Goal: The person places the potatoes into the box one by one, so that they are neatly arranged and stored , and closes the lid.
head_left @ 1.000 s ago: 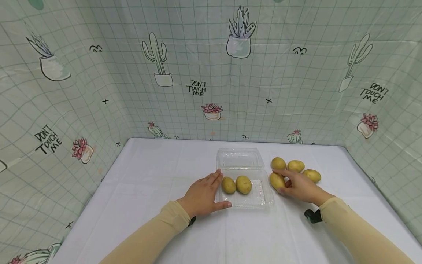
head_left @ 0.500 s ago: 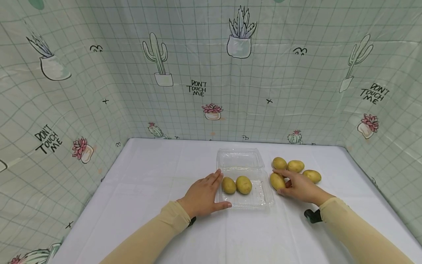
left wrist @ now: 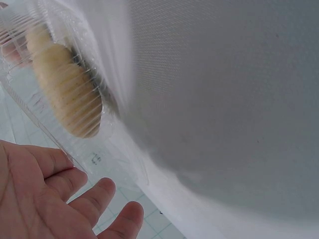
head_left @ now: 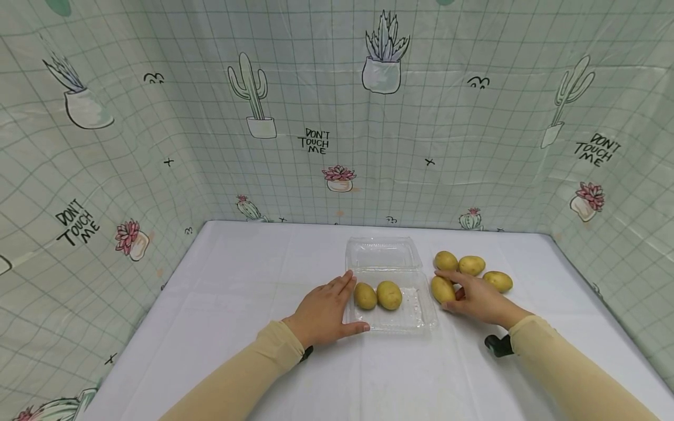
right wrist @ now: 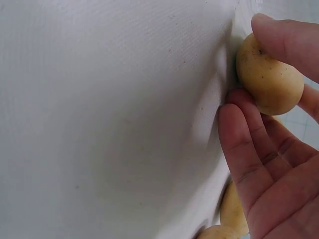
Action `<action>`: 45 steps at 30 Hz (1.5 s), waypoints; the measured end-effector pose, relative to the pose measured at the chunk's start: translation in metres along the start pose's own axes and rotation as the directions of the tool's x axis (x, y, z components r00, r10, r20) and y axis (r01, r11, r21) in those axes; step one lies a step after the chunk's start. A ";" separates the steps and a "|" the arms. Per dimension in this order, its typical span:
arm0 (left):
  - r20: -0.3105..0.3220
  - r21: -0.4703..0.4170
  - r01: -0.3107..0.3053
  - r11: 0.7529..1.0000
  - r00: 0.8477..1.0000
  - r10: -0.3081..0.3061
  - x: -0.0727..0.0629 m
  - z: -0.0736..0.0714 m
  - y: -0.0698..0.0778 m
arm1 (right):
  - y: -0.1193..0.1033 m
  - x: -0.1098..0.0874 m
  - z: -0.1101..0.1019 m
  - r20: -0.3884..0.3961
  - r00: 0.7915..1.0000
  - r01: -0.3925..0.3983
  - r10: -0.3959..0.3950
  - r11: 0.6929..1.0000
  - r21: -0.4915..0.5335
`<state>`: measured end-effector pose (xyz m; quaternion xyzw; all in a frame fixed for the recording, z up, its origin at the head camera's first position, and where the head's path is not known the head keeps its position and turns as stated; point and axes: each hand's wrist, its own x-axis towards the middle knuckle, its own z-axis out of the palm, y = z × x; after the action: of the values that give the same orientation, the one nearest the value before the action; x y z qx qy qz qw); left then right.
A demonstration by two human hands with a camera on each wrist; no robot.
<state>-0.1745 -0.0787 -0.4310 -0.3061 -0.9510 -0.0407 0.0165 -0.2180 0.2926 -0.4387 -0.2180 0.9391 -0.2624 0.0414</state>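
Note:
A clear plastic clamshell box (head_left: pixel 413 318) lies with its lid folded back on the white table, two yellow potatoes (head_left: pixel 389 295) side by side in its base. My left hand (head_left: pixel 323 313) rests against the box's left side, fingers extended and thumb along the front edge. In the left wrist view the fingertips touch the ribbed wall of the box. To the right of the box, my right hand (head_left: pixel 479 298) holds a potato (head_left: pixel 442 290) between thumb and fingers. The right wrist view shows this potato (right wrist: pixel 271 79) low at the tabletop, with the thumb over one end.
Three more potatoes lie behind and beside my right hand: a round one (head_left: pixel 446 261), an oval one (head_left: pixel 471 265) and another (head_left: pixel 498 281) at the far right. The white table (head_left: pixel 253 263) meets a patterned cloth backdrop (head_left: pixel 295 193) at the back and on both sides.
Hardly anything differs. The right hand keeps its hold on the potato, and the loose potatoes behind it have shifted only very slightly. The left hand stays put at the box.

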 end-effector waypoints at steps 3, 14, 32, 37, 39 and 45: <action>0.002 0.002 -0.001 1.000 1.000 0.001 0.000 0.001 0.000 | 0.000 -0.001 0.001 -0.010 1.000 0.002 -0.002 1.000 0.000; 0.003 0.000 -0.004 1.000 1.000 0.004 0.000 0.000 0.000 | 0.000 0.000 0.003 -0.033 0.999 0.012 -0.012 1.000 0.014; 0.008 0.005 -0.004 1.000 1.000 0.004 0.001 0.000 0.000 | -0.001 -0.003 0.003 -0.066 0.998 0.021 -0.019 0.999 0.028; -0.001 0.004 -0.006 1.000 1.000 0.006 0.000 0.000 -0.001 | -0.002 -0.004 0.000 -0.075 0.997 0.026 -0.022 0.999 0.045; -0.002 0.003 -0.007 1.000 1.000 0.007 0.000 0.000 -0.001 | -0.003 -0.005 -0.002 -0.081 0.996 0.033 -0.029 0.998 0.048; -0.001 0.000 -0.007 1.000 1.000 0.007 0.001 0.002 -0.001 | -0.005 -0.005 -0.008 -0.089 0.995 0.039 -0.036 0.999 0.034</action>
<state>-0.1756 -0.0788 -0.4332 -0.3094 -0.9499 -0.0409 0.0169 -0.2133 0.2949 -0.4300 -0.2229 0.9310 -0.2892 -0.0013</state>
